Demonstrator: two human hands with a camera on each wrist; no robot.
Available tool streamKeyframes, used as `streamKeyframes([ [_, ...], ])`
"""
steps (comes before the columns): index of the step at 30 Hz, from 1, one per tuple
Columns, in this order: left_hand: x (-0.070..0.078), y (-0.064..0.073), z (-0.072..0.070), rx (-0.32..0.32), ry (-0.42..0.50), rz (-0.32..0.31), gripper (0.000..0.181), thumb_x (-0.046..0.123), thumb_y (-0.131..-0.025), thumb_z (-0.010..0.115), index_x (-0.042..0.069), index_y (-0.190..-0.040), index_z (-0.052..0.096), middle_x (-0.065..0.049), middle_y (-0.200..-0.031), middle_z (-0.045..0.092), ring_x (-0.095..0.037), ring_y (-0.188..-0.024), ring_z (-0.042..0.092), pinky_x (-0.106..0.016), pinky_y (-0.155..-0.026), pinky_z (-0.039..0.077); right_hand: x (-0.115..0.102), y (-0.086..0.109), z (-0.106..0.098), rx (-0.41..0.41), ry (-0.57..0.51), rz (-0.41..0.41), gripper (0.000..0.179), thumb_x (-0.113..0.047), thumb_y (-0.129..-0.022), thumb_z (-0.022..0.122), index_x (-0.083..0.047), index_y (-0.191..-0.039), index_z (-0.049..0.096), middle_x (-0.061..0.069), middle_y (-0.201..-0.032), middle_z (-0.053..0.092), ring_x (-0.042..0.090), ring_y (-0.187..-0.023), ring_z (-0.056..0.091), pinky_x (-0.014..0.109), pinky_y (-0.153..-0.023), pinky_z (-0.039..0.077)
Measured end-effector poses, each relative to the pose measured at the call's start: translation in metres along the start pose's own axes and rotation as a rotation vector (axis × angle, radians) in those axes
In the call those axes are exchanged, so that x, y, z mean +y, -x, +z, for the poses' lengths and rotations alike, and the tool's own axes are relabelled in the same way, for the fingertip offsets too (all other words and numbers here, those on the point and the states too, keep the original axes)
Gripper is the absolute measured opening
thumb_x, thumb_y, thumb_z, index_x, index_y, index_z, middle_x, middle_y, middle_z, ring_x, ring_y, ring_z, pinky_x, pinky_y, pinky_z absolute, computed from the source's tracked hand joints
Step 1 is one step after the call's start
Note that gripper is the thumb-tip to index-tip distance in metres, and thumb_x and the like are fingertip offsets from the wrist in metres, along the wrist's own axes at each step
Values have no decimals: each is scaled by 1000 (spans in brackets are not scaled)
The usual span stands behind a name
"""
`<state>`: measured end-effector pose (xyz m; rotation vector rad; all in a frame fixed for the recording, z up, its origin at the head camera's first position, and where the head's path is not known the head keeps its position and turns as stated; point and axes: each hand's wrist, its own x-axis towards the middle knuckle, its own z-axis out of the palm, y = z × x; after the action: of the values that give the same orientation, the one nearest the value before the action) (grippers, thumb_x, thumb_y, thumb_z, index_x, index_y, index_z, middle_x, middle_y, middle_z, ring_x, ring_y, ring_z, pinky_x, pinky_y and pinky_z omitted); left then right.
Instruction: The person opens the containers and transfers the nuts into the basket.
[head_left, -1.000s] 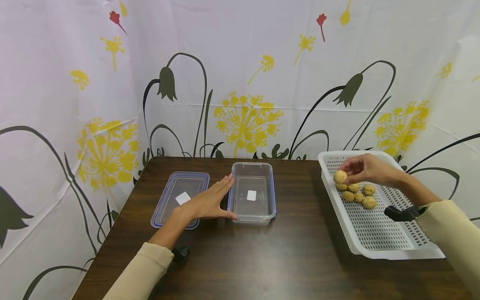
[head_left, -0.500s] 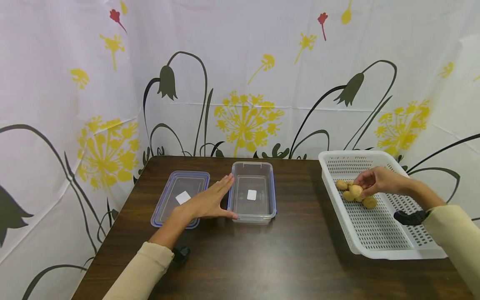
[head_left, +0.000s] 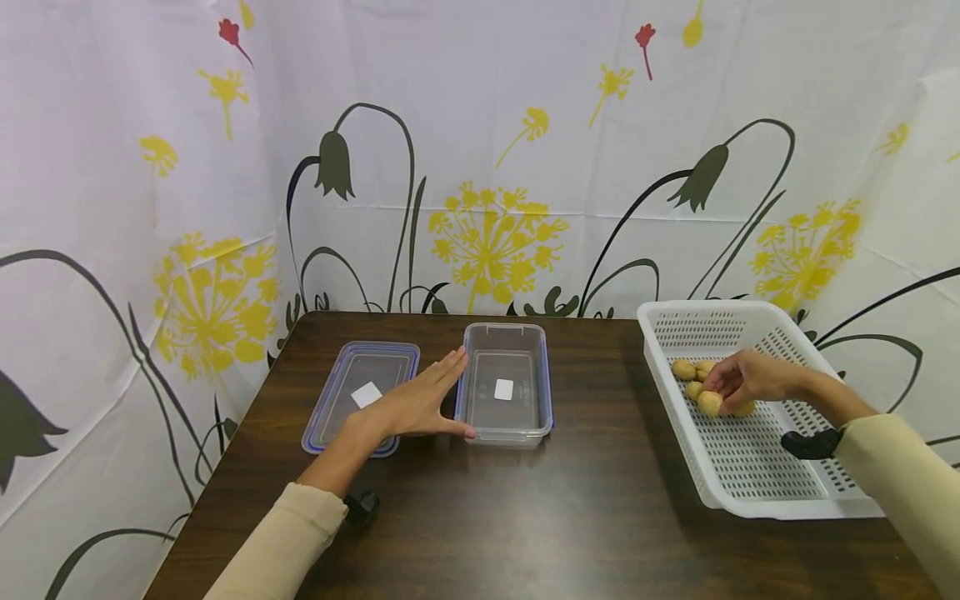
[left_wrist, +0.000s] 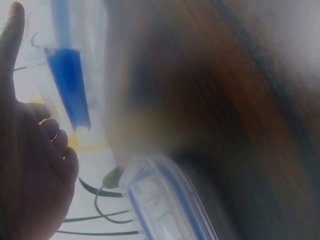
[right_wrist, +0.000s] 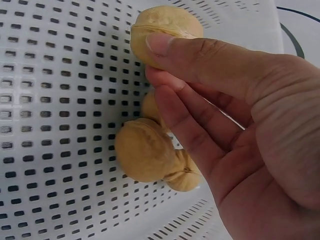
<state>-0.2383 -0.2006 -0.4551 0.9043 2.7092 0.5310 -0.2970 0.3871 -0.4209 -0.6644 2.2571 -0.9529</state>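
My right hand (head_left: 757, 377) is inside the white basket (head_left: 772, 479), pinching a walnut (right_wrist: 165, 25) between thumb and fingertips. Below that hand in the right wrist view, more walnuts (right_wrist: 145, 150) lie on the perforated floor. The left hand (head_left: 416, 404) has its fingers extended along the left side of a clear plastic container (head_left: 517, 417), its thumb at the near left corner. A blue latch (left_wrist: 70, 87) of the container shows beside this hand in the left wrist view. The container holds no walnuts; a white label (head_left: 503, 390) shows at its floor.
A clear lid (head_left: 352, 367) with a blue seal and a white sticker lies left of the container, partly under the left forearm in the head view. All stand on a dark wooden table (head_left: 525, 517). A flower-printed curtain (head_left: 480, 125) hangs behind.
The right hand has shifted right and nearer within the basket, over the walnuts, with a walnut at its fingertips in each frame. The left hand and container have stayed put.
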Motion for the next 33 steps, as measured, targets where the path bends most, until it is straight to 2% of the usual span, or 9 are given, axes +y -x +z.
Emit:
streamKeyframes([
  [8,-1,1,-1,-3,5,-4,126,69,-86,77,2,-169,9,-13,-179,0,-30,-165,5,-50,-132,14,5,-4,5,-49,7,-61,29,0,-82,88,9,-106,74,17,-93,77,7,-83,71,23,-74,61],
  [15,-1,2,-1,-3,-4,-1,126,70,-86,76,2,-169,10,-13,-179,0,-30,-165,6,-51,-132,15,2,-6,10,-56,55,25,29,-1,-80,89,4,-106,76,9,-94,76,10,-81,68,24,-73,60],
  [25,-2,1,-1,0,2,1,127,70,-86,76,2,-169,10,-13,-179,1,-31,-165,6,-51,-132,15,-3,-8,16,-39,149,25,29,0,-79,90,4,-104,75,7,-94,77,13,-83,72,24,-73,61],
  [33,-4,1,0,3,-6,12,127,71,-85,76,1,-169,11,-15,-178,2,-32,-165,7,-51,-132,15,-8,-5,11,-26,184,57,36,-5,-80,91,6,-110,75,8,-100,78,20,-90,74,24,-77,60],
])
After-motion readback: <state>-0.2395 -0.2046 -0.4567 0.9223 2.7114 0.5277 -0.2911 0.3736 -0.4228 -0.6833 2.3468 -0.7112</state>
